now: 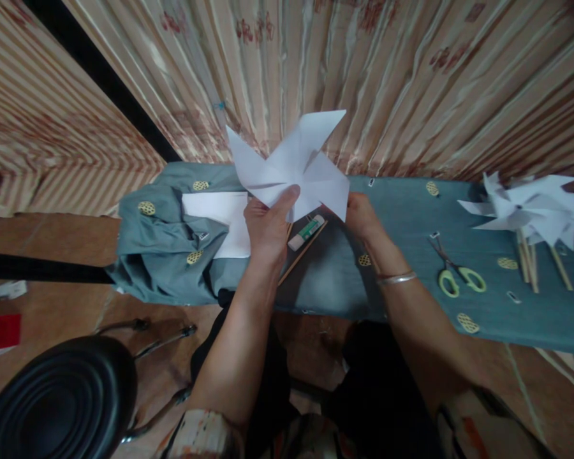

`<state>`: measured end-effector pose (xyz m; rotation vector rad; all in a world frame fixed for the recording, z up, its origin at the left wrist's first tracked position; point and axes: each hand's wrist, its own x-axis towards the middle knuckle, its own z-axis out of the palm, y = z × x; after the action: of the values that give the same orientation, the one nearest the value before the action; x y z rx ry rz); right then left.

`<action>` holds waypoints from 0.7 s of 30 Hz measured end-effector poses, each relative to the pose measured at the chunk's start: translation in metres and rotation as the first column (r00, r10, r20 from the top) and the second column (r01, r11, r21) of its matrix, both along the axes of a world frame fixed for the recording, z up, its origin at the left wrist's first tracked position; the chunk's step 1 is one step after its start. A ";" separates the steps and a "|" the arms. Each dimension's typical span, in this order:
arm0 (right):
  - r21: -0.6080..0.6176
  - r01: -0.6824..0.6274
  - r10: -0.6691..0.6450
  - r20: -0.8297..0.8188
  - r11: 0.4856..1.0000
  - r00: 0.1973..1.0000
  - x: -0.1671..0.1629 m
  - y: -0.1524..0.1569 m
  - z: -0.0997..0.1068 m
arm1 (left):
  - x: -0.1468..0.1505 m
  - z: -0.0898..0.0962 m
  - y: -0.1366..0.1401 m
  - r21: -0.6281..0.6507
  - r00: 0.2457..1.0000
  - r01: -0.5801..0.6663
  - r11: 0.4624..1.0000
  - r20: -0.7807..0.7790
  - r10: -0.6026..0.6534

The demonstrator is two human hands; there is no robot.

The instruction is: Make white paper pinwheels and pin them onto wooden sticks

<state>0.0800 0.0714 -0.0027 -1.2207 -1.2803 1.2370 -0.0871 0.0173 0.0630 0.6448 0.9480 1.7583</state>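
Above the tabletop (335, 287), seen across its far edge, a white paper pinwheel (291, 169) is in the closed grip of the left hand (266, 229), thumb near the centre; the right hand (362, 215) meets the rightmost blade, but whether its grip is closed can't be told. A glue stick (307, 233) lies below; scissors (451, 263) rest nearer the right end.

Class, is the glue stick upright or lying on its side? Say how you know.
On its side: the glue stick shows its long labelled body slanting across the cloth.
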 end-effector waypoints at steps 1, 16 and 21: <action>-0.015 0.012 -0.012 -0.030 1.000 0.999 0.006 -0.010 0.002 | 0.001 -0.001 0.000 -0.004 1.000 0.015 1.000 -0.013 -0.015; 0.353 0.271 -0.295 0.016 0.896 0.955 0.074 -0.117 0.060 | 0.045 -0.026 -0.023 -0.106 0.943 0.286 0.952 -0.147 -0.300; 0.487 0.150 -0.345 0.341 0.860 0.874 0.064 -0.136 0.066 | 0.067 -0.024 -0.033 -0.157 0.914 0.342 0.927 -0.174 -0.367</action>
<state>0.1436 -0.0650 0.0637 -1.2926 -1.5448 0.4499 -0.0199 -0.0160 0.0393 0.8675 0.9962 1.3193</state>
